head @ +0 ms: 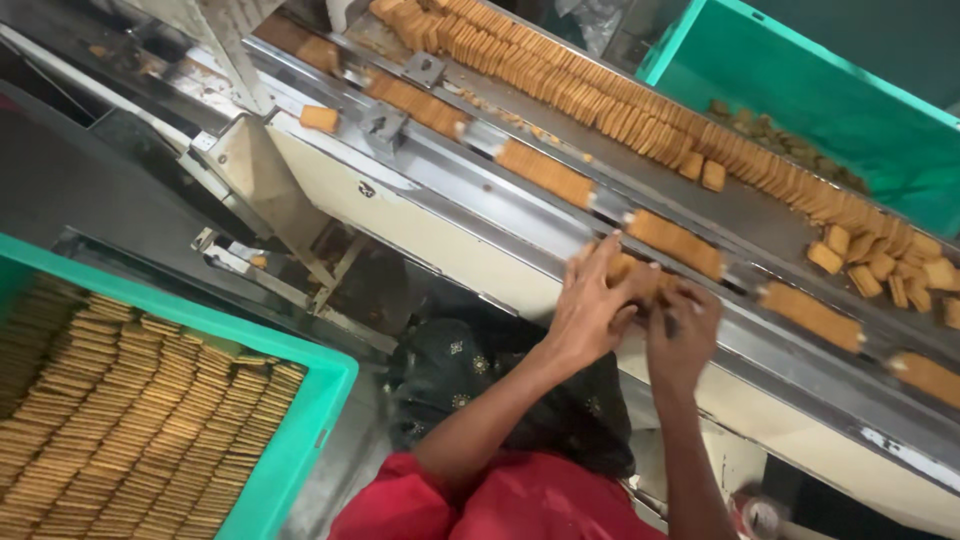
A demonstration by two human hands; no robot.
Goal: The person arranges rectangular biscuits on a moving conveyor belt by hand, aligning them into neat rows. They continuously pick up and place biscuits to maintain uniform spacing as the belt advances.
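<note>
Your left hand (pixel 590 310) and right hand (pixel 682 335) are both clamped around one stack of biscuits (pixel 640 278) on the conveyor (pixel 500 215), beside the green crate (pixel 310 405).

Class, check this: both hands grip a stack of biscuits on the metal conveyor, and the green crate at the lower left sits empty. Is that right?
Not quite. In the head view the green crate is packed with rows of biscuits, not empty. The rest stands: the left hand and right hand grip a stack of biscuits on the metal conveyor.
</note>
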